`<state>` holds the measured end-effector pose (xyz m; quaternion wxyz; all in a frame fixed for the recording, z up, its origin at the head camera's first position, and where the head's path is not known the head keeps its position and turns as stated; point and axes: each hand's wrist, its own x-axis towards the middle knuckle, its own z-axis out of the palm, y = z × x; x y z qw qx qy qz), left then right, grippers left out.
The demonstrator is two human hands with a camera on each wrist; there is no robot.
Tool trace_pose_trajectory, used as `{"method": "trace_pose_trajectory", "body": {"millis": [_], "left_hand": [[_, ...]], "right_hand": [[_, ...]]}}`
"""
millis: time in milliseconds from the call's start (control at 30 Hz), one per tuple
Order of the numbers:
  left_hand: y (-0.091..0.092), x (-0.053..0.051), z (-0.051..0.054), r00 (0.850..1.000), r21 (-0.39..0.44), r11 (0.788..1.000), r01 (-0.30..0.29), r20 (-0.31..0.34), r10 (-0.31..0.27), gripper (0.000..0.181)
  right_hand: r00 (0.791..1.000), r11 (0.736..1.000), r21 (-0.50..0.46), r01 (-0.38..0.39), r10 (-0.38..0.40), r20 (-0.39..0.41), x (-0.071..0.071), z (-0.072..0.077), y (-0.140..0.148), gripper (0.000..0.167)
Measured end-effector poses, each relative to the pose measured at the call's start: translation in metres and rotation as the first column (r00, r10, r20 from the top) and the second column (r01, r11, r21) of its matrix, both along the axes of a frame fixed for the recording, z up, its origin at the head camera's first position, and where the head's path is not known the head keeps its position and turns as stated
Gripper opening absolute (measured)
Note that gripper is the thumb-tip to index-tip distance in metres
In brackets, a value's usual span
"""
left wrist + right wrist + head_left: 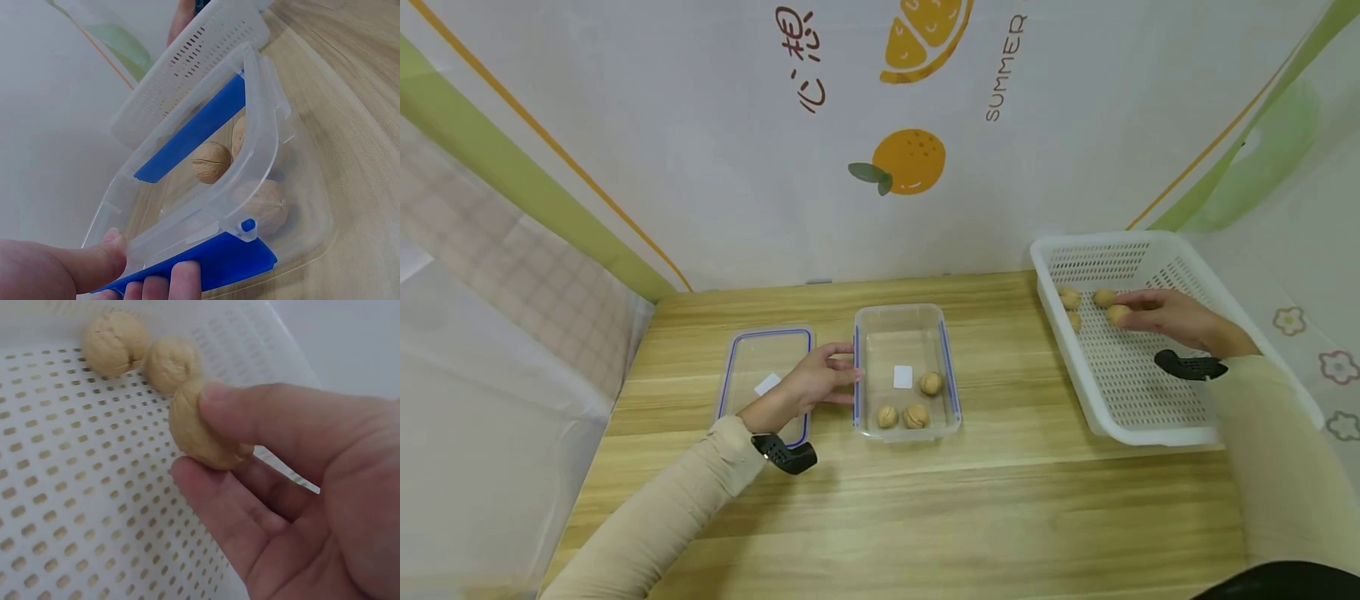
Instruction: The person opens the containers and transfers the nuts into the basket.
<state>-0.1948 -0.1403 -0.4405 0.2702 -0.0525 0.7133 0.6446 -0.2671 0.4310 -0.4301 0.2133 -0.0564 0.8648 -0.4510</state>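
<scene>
A white cloth (715, 167) printed with oranges (913, 161) hangs behind a wood-grain table (1000, 517)

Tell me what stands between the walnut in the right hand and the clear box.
The basket's left wall and the box's right wall; the walnut likely needs lifting over both. Nothing else visible stands between, and the box is open on top, its lid lying left of it.

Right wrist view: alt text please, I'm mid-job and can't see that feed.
The right hand pinches a walnut between thumb and fingers over a white perforated basket. Two more walnuts lie side by side in the basket, beyond the held one.
</scene>
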Motion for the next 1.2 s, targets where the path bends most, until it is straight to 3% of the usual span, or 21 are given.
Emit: {"method": "trace_pose_trajectory", "body": {"millis": [200,300,733,1200], "left_hand": [[0.0,0.0,0.001,1.0,-0.003,1.0,-0.003,0.003,0.003,0.059],[0.0,0.0,0.001,1.0,-0.005,1.0,-0.004,0.004,0.004,0.059],[0.001,0.001,0.001,1.0,-0.01,1.0,-0.011,-0.001,0.011,0.059],[0.001,0.001,0.001,1.0,-0.005,1.0,-0.007,-0.004,0.007,0.059]], "right_hand": [[0.998,0.99,0.132,-0.049,0.054,-0.039,-0.004,-0.002,-0.008,0.059],[0.996,0.986,0.155,-0.062,0.072,-0.058,-0.005,-0.003,-0.015,0.058],[0.994,0.996,0.064,-0.06,0.066,-0.083,-0.01,-0.009,-0.037,0.045],[0.996,0.998,0.033,-0.048,0.05,-0.068,-0.013,-0.014,-0.037,0.047]]}}
